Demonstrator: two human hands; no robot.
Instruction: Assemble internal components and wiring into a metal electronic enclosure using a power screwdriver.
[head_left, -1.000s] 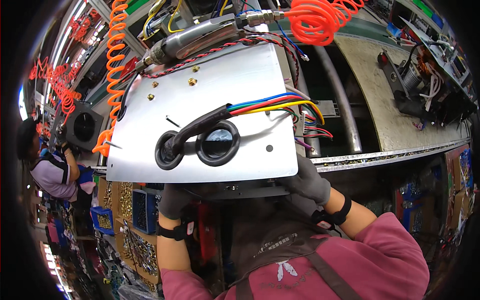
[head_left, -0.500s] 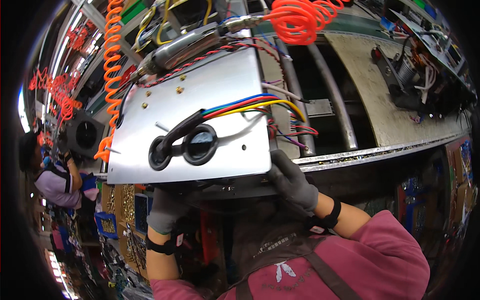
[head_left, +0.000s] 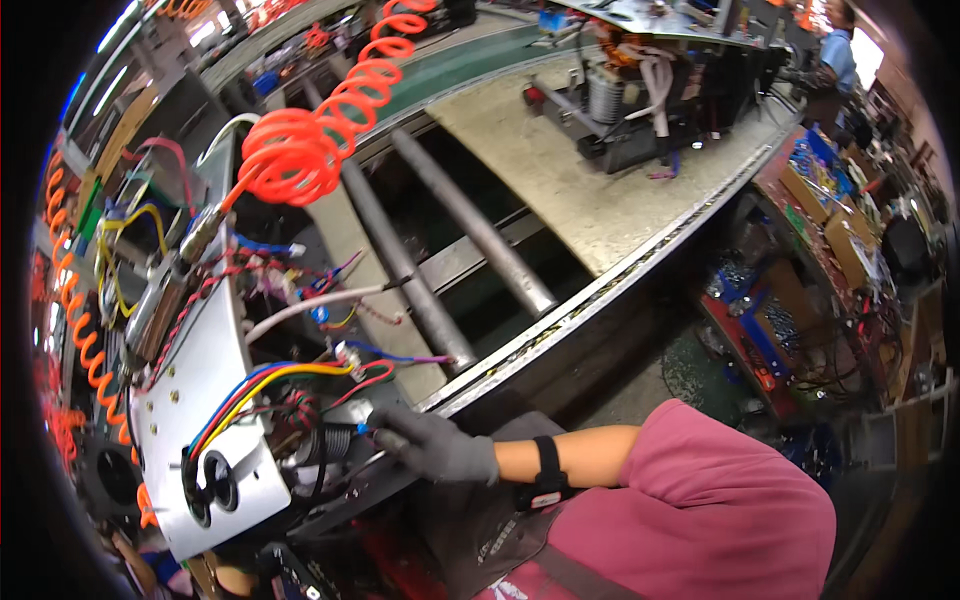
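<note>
My right hand (head_left: 435, 445), in a grey glove, is at the open side of a metal unit, beside its wires and a dark ribbed coil (head_left: 333, 442). Its fingers are curled together; whatever they may hold is too small to make out. My left hand is hidden low behind the unit. A silvery panel (head_left: 190, 400) forms the unit's face, with two black rubber grommets (head_left: 220, 482) near its lower edge. Blue, red and yellow wires (head_left: 262, 383) come from a grommet and bend round the panel's edge. Across the panel's top lies an air screwdriver (head_left: 158, 310).
A coiled orange air hose (head_left: 290, 155) rises from the screwdriver. Steel rollers (head_left: 470, 220) and a pale board (head_left: 540, 150) lie beyond, with another wired unit (head_left: 625, 95) on it. Bins of small parts (head_left: 760, 320) stand at right. A person (head_left: 835, 65) is at the far right.
My view has swung right, so the panel now appears lower left and angled. My right hand has left the panel's corner for the wires beside it. My left hand has gone out of sight.
</note>
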